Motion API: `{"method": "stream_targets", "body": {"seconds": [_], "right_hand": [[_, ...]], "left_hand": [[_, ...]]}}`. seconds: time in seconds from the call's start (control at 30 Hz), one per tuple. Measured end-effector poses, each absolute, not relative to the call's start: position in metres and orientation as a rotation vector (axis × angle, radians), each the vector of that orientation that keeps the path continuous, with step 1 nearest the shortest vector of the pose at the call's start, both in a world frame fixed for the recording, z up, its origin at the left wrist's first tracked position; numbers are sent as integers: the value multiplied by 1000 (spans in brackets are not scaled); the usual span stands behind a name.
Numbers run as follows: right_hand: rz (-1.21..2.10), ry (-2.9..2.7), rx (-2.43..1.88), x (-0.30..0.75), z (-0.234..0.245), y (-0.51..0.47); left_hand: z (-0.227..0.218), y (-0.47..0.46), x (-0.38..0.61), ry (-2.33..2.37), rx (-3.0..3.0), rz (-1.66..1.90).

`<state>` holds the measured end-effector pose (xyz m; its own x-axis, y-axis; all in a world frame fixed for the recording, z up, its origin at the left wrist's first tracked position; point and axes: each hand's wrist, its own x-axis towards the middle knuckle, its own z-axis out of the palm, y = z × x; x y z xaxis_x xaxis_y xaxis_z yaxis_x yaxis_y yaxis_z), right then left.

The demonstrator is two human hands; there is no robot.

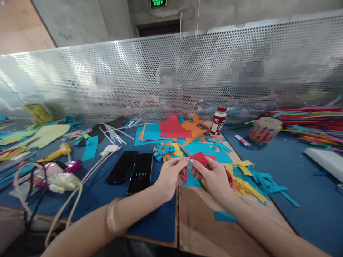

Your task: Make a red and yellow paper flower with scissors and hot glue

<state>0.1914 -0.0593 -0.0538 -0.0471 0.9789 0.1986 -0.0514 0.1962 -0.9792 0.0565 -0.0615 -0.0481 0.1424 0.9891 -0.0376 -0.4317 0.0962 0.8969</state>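
Both my hands meet over the middle of the table and pinch a small folded piece of red paper (pixel 199 157). My left hand (pixel 171 175) grips its left edge with thumb and fingers closed. My right hand (pixel 213 175) holds its right side, fingers curled. A pale bangle (pixel 111 217) sits on my left wrist. Under my hands lie blue paper scraps (pixel 191 180). A blue and orange paper flower (pixel 163 150) lies just beyond my left hand.
Two dark phones (pixel 131 169) lie left of my hands. Coloured paper sheets (pixel 171 130), a red-capped bottle (pixel 218 121), a round tub (pixel 265 129) and yellow and blue offcuts (pixel 252 180) surround them. A glue gun (pixel 55 153) and cables lie left; a perforated metal screen (pixel 171 71) stands behind.
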Motion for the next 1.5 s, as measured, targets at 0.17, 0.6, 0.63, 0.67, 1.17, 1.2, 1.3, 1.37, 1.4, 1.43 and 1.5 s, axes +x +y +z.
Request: {"method": "stream_targets", "body": {"seconds": [0.17,0.6,0.63,0.67,1.17,1.2,1.3,1.37,1.4,1.43,1.5], "right_hand": [[1219,-1299,-937,195,-48,-57],[1202,-1394,-968,200,-50,-54],[1194,-1410,-972,200,-49,-55],[1188,-1433,-982,201,-49,-55],[297,-2095,-1471,248,-20,-36],[143,-2179,-1565,254,-28,-35],[-246,-2352,-1698,266,-57,-37],[-409,-2406,-1726,267,-73,-41],[-449,-2438,-1726,265,-77,-42],[-465,-2469,-1720,263,-79,-42],[-449,-2512,-1707,258,-79,-41]], "left_hand": [[-47,-60,55,840,934,1317],[-44,-56,51,900,1072,1325],[-43,-55,51,898,1102,1300],[-42,-54,50,904,1140,1278],[-39,-36,37,975,1268,1296],[-39,-36,37,959,1249,1292],[-38,-36,38,952,1213,1280],[-38,-37,39,957,1200,1268],[-38,-37,39,958,1197,1263],[-37,-38,39,960,1195,1259],[-36,-39,40,966,1198,1257]]}}
